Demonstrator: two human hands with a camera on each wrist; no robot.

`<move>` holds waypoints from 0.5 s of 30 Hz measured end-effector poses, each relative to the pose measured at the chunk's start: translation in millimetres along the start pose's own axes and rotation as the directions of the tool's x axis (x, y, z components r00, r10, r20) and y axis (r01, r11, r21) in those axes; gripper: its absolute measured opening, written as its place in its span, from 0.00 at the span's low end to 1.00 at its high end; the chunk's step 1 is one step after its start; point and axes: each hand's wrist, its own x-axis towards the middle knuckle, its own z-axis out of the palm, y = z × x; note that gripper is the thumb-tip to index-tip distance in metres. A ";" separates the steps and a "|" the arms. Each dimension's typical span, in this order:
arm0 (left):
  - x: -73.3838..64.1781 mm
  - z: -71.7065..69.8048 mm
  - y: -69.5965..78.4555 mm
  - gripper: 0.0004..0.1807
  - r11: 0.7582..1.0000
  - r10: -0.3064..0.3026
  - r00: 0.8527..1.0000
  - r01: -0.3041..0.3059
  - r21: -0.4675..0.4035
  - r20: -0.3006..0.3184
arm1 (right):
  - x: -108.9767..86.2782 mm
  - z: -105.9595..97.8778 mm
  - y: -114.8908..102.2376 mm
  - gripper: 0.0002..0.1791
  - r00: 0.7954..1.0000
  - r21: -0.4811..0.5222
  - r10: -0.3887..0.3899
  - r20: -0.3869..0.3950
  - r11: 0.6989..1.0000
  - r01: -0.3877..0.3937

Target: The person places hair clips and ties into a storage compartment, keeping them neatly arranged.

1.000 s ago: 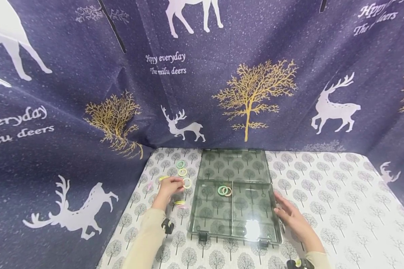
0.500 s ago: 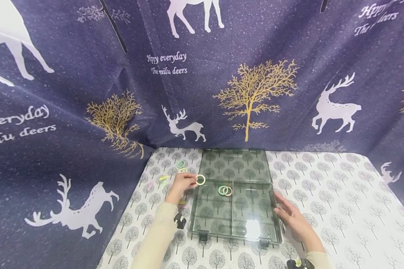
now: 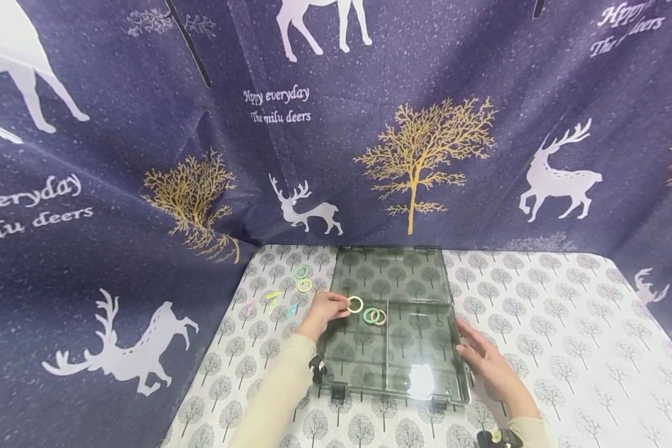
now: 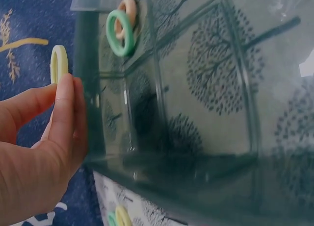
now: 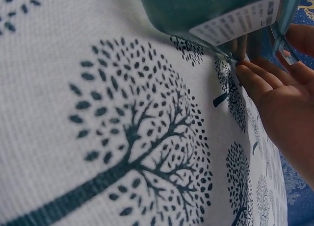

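My left hand pinches a pale yellow hair tie between thumb and fingertips. It is over the left part of a clear grey-green plastic organizer box, whose lid lies back behind it. In the back of the left compartment, a green hair tie and a peach one overlap. My right hand rests against the box's right outer side, with extended fingers touching the wall low down near a white label.
Left of the box on the tree-print cloth lie another green hair tie and a yellow one. Several small coloured hair clips are scattered near them. A dark deer-print curtain stands behind the table.
My left hand has carried the pale yellow hair tie rightward from the cloth to above the box's left compartment. The right hand and the box have stayed in place.
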 end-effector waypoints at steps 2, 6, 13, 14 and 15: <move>0.4 4.4 -1.4 0.08 1.000 -0.008 1.000 0.008 0.006 -0.006 | -0.3 0.2 0.0 0.36 1.000 0.000 -0.010 -0.003 1.000 0.010; 1.3 11.2 -5.0 0.07 1.000 -0.003 1.000 0.003 0.005 -0.013 | -0.7 0.1 1.7 0.36 1.000 0.002 -0.024 -0.002 1.000 0.024; 0.2 21.0 -7.5 0.07 0.999 -0.005 1.000 0.005 0.040 -0.004 | 0.8 -0.7 3.5 0.37 1.000 0.005 -0.006 0.001 1.000 0.006; 0.9 22.3 -7.5 0.08 0.998 -0.020 1.000 0.020 0.051 -0.010 | 1.0 -0.7 3.5 0.37 1.000 0.008 -0.008 0.002 1.000 0.008; 1.5 23.4 -7.4 0.08 0.997 -0.035 0.999 0.036 0.063 -0.015 | 1.2 -0.8 3.7 0.37 1.000 0.013 -0.012 0.004 1.000 0.012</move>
